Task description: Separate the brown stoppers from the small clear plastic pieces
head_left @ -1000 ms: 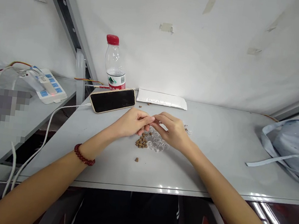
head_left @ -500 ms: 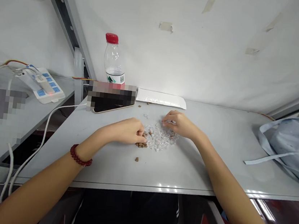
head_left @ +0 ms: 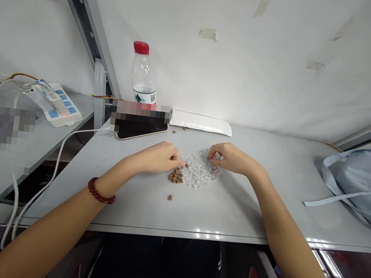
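Note:
Small clear plastic pieces [head_left: 198, 172] lie in a loose heap on the grey desk. Against the heap's left side sits a cluster of brown pellets [head_left: 176, 176], and a few more pellets are mixed in among the clear pieces. My left hand [head_left: 163, 156] is over the upper left of the heap, just above the cluster, with thumb and fingers pinched together. Whatever is between them is hidden. At the heap's right side, my right hand [head_left: 227, 156] has its fingertips closed near a brown pellet [head_left: 213, 169]; I cannot make out what they hold.
A lone pellet [head_left: 169, 197] lies nearer the desk's front edge. Behind the heap are a phone [head_left: 139, 129], a red-capped bottle [head_left: 144, 75] and a flat white packet [head_left: 201, 122]. A light-blue bag [head_left: 366, 179] rests at right, a power strip [head_left: 63, 106] at left.
My left hand has shifted up slightly, uncovering more of the pellet cluster. My right hand has moved a little to the right and down along the heap.

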Demonstrator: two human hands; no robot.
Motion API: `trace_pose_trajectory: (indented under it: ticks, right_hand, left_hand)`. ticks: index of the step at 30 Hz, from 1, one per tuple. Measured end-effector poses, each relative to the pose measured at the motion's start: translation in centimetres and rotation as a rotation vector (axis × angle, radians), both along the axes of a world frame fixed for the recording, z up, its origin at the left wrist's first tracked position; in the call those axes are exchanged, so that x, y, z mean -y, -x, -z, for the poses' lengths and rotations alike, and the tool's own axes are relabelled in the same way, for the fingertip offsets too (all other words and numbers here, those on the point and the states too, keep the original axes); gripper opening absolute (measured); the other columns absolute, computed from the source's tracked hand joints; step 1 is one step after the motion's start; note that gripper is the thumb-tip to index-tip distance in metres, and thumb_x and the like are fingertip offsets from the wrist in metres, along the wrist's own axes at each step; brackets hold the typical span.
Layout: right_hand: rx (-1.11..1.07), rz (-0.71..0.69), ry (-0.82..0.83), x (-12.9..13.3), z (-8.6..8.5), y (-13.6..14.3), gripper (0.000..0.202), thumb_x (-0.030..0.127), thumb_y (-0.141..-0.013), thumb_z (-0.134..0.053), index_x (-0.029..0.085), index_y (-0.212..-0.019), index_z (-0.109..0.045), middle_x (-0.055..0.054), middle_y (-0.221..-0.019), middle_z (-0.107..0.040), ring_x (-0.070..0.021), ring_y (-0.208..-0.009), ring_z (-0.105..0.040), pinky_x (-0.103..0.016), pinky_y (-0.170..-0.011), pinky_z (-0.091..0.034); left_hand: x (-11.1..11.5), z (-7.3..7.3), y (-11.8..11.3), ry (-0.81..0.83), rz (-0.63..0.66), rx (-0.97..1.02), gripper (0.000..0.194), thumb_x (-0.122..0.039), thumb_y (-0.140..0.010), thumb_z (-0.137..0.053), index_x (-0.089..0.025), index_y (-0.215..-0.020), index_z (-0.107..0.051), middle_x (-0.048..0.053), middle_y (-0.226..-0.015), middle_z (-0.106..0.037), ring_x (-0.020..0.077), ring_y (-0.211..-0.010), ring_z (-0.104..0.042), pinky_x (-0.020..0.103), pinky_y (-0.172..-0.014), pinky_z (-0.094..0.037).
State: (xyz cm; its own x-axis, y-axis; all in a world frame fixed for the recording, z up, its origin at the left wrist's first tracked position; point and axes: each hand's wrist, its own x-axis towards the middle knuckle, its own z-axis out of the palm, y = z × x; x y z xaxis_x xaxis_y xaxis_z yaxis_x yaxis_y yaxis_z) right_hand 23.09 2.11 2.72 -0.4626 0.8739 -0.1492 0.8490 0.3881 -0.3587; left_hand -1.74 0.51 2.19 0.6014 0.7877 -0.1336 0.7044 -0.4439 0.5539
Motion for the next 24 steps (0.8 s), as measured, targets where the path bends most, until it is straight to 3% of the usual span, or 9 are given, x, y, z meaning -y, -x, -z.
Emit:
trace_pose_trajectory:
  ticks: [3,6,10,13,19,24]
  right_hand:
    - [0.006,0.008,-0.056,-0.1,0.5,0.4,0.007,0.013,-0.071,-0.055,0.018,-0.074,-0.059,-0.002,-0.073,-0.058,-0.0138,-0.063,-0.048,-0.026,-0.054,-0.034]
    - [-0.128,-0.022,-0.175,0.2,0.7,1.0,0.005,0.014,-0.071,-0.056,0.019,-0.072,-0.054,-0.002,-0.073,-0.056,-0.0133,-0.064,-0.047,-0.026,-0.056,-0.036]
    - [-0.432,-0.176,-0.37,1.6,0.9,2.9,0.014,0.013,-0.074,-0.054,0.021,-0.07,-0.044,-0.001,-0.076,-0.058,-0.0138,-0.071,-0.05,-0.027,-0.063,-0.04]
    - [-0.514,-0.246,-0.455,2.6,1.0,4.3,0.019,0.01,-0.075,-0.052,0.022,-0.069,-0.039,-0.002,-0.077,-0.058,-0.0142,-0.073,-0.05,-0.026,-0.063,-0.039]
    - [-0.42,-0.193,-0.352,2.1,0.7,3.5,0.019,0.012,-0.074,-0.053,0.021,-0.067,-0.038,-0.001,-0.072,-0.054,-0.0136,-0.07,-0.048,-0.025,-0.061,-0.037]
    - [-0.177,-0.06,-0.202,0.7,1.0,1.9,0.014,0.016,-0.075,-0.053,0.02,-0.067,-0.043,-0.001,-0.071,-0.052,-0.0135,-0.066,-0.046,-0.025,-0.059,-0.035]
  left_hand:
    - [0.1,0.0,-0.2,0.001,-0.014,0.022,0.046,-0.041,-0.083,-0.047,-0.018,-0.053,-0.021,-0.004,-0.053,-0.018,0.0088,-0.048,-0.016,0.027,-0.046,-0.016]
    - [0.2,0.0,-0.6,-0.004,-0.069,0.096,0.045,-0.044,-0.084,-0.046,-0.018,-0.052,-0.03,-0.004,-0.05,-0.025,0.0087,-0.048,-0.023,0.026,-0.046,-0.019]
    - [0.4,0.2,-1.2,0.064,-0.115,0.26,0.043,-0.05,-0.089,-0.038,-0.017,-0.061,-0.045,-0.002,-0.057,-0.046,0.01,-0.051,-0.041,0.023,-0.049,-0.029]
    - [0.6,0.4,-1.7,0.075,-0.07,0.35,0.038,-0.044,-0.091,-0.036,-0.017,-0.068,-0.048,-0.003,-0.057,-0.044,0.0093,-0.051,-0.039,0.023,-0.049,-0.028]
    - [0.8,-0.3,-1.7,-0.041,-0.094,0.336,0.036,-0.035,-0.088,-0.041,-0.016,-0.058,-0.045,-0.004,-0.052,-0.035,0.0083,-0.049,-0.03,0.023,-0.049,-0.024]
    - [0.5,-0.4,-0.7,0.107,-0.008,0.112,0.037,-0.035,-0.081,-0.046,-0.018,-0.052,-0.031,-0.004,-0.051,-0.027,0.0085,-0.047,-0.022,0.026,-0.046,-0.018]
